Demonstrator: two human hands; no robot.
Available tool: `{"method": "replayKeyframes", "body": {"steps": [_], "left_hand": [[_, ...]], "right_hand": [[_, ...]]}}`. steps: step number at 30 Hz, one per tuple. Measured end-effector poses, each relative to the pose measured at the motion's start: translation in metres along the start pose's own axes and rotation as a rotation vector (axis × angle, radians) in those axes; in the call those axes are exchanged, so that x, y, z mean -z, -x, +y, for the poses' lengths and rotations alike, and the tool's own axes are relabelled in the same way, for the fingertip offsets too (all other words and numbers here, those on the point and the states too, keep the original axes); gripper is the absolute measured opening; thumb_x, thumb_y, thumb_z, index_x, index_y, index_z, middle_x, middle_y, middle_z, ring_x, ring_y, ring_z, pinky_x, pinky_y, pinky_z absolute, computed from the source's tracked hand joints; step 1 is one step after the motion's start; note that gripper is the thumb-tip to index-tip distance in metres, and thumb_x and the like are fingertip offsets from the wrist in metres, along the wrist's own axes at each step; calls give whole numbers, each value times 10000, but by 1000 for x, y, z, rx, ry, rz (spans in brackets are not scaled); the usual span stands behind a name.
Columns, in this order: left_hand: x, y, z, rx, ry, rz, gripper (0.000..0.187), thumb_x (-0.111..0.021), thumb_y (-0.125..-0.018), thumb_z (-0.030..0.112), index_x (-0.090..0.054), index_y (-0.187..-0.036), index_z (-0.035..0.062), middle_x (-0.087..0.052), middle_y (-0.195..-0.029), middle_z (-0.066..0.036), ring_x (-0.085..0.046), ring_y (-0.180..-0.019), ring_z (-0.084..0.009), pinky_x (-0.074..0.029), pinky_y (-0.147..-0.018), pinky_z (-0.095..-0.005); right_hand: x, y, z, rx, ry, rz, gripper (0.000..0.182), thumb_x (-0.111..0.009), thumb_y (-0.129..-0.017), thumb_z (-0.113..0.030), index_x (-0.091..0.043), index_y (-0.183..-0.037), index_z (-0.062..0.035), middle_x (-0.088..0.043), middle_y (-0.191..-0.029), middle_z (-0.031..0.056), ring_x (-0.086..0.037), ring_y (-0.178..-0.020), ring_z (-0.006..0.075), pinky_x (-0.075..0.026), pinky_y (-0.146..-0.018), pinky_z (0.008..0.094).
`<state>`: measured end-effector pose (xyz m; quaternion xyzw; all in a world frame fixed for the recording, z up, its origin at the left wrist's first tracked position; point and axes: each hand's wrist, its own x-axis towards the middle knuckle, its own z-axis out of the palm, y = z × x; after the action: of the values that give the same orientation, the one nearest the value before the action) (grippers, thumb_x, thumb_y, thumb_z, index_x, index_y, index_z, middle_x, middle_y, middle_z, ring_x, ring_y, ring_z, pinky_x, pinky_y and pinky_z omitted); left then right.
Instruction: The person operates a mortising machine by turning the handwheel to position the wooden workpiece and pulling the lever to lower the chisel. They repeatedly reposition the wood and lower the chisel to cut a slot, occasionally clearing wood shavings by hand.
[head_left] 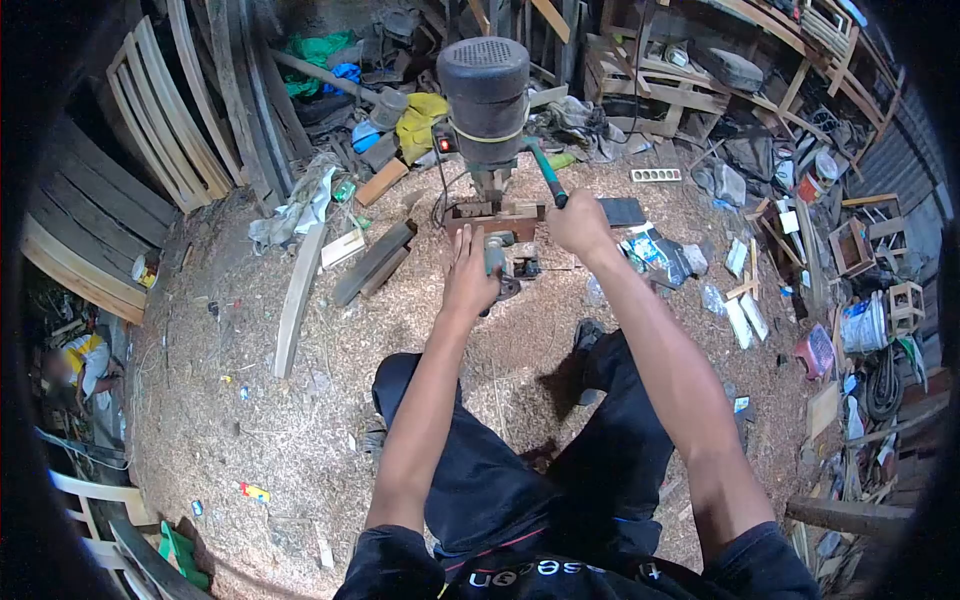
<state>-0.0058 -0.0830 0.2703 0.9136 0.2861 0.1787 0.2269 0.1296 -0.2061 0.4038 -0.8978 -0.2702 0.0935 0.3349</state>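
A bench drilling or mortising machine with a dark motor housing (484, 95) stands ahead of me. My right hand (580, 225) is wrapped round the grip end of its green lever (545, 170), which slopes down toward me from the machine's right side. Below the spindle (490, 188) lies a reddish-brown wooden piece (463, 221) across the machine table. My left hand (468, 275) reaches over the front of the machine, fingers stretched out, fingertips at that wood. Just right of the left hand is a metal clamp part (497, 240), its lower portion partly covered by the hand.
Wood shavings cover the floor (300, 440). Dark timber offcuts (375, 263) and a long board (300, 300) lie left of the machine. Curved slats (165, 110) lean at the back left. A person (88, 365) sits low at the far left. Scrap and small stools (905, 305) line the right.
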Motion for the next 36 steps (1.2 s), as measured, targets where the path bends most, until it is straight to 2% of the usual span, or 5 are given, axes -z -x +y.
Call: {"method": "replayKeyframes", "body": {"steps": [8, 15, 22, 29, 36], "left_hand": [[-20, 2, -6, -31, 5, -58, 725, -598, -861, 223, -287, -1473, -11, -280, -1544, -225, -225, -1456, -349, -135, -1156, -604], [-36, 15, -3, 29, -76, -171, 708, -590, -859, 221, -302, -1462, -13, -278, -1540, -234, -236, -1452, -337, -146, -1160, -596], [-69, 20, -25, -54, -172, -87, 720, -604, -870, 268, -308, -1456, -26, -272, -1538, -236, -213, -1457, -337, -135, -1162, -592], [-79, 21, -33, 78, -160, -232, 759, -618, -862, 258, -267, -1472, -25, -227, -1567, -201, -182, -1469, -328, -145, -1162, -589], [-77, 25, -36, 94, -162, -226, 787, -638, -845, 254, -261, -1480, -17, -229, -1566, -198, -179, -1471, -326, -147, -1162, -588]], "right_hand": [[-121, 33, 101, 102, -123, 226, 410, -564, -893, -154, -515, -1234, 69, -638, -841, 325, -627, -817, 490, -491, -724, 555], [-136, 42, 110, 122, -170, 283, 439, -548, -917, -149, -484, -1277, 92, -633, -835, 325, -627, -802, 487, -485, -720, 552], [-183, 37, 139, 103, 177, 161, 574, -525, -898, -135, -356, -1425, 15, -422, -1419, 236, -450, -1273, 385, -379, -1037, 473], [-194, 30, 158, 354, 439, 203, 657, -511, -869, -164, -307, -1468, 13, -292, -1540, 192, -294, -1418, 351, -229, -1162, 498], [-208, 29, 169, 325, 226, 178, 719, -498, -819, 8, -243, -1491, 13, -241, -1555, 195, -337, -1375, 397, -353, -1109, 457]]}}
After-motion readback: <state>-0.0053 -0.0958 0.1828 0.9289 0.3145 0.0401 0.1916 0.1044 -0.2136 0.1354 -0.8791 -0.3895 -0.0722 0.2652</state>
